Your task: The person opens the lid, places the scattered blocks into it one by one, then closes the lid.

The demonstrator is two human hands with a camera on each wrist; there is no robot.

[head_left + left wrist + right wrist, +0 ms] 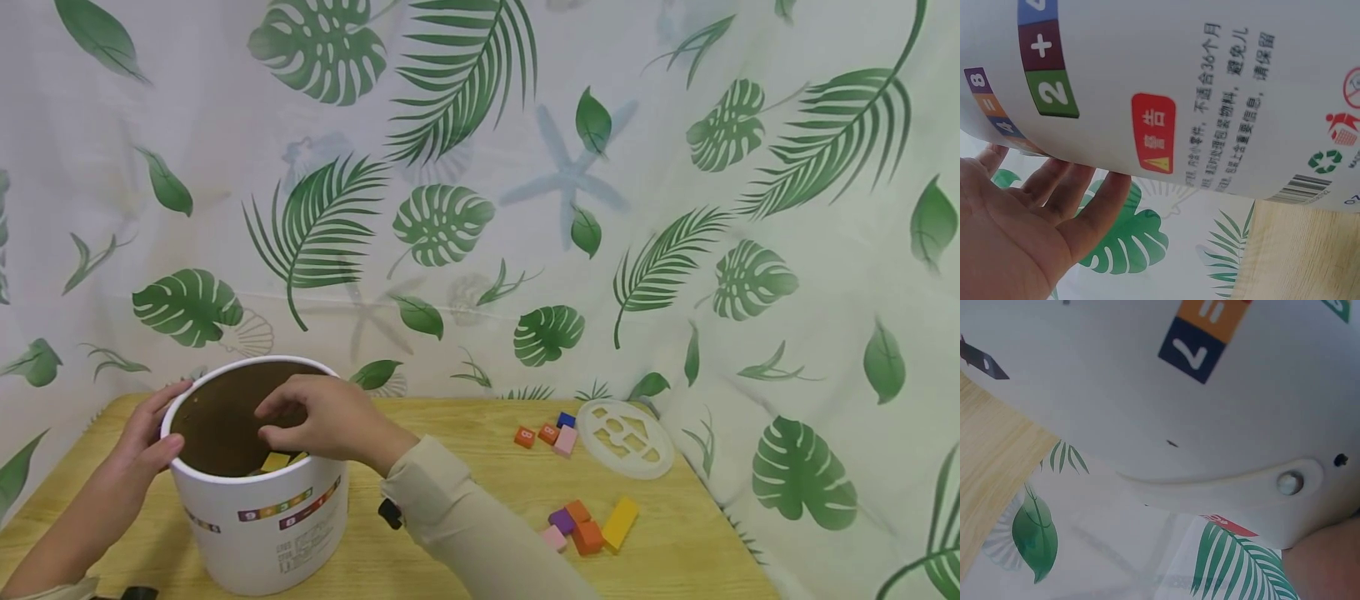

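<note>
A white bucket [255,525] printed with coloured sums stands on the left of the table, its mouth uppermost. My left hand [138,454] holds its left side, thumb at the rim; in the left wrist view, the fingers touch the outer wall. Over the mouth, my right hand [322,417] reaches in across the right rim. Its thumb and forefinger curve with a gap between them, and I see nothing held there. A yellow block [275,461] shows inside, below that hand; the rest of the contents is mostly hidden. The right wrist view shows the bucket's handle [1229,484] and wall.
A pale round lid [592,454] with shaped cut-outs lies at the table's back right. Beside it are orange number blocks [524,437], a blue block [566,420] and a pink block [566,442]. Nearer, a yellow bar [620,525] lies by orange, purple and pink blocks. A leaf-patterned curtain [480,333] hangs behind.
</note>
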